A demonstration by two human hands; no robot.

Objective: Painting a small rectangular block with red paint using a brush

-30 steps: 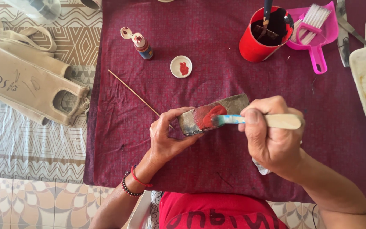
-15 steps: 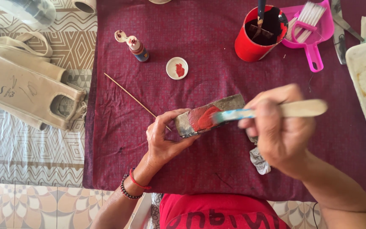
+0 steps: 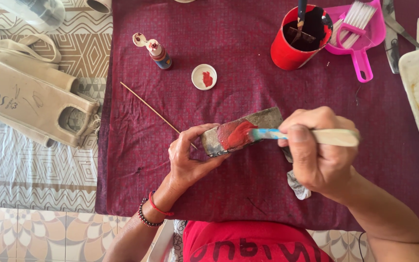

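The right hand [image 3: 318, 155] hides the grey rag's [image 3: 298, 187] upper part.

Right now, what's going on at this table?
A person is brushing red paint onto a grey block. The left hand grips the block's near end; the right hand holds a wooden-handled brush with its bristles on the red patch. A small white cap of red paint and an open paint bottle sit on the maroon cloth.

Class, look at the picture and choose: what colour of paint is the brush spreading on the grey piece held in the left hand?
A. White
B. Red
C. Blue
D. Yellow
B: the brush in the right hand lies on a red patch on the grey piece, which the left hand holds.
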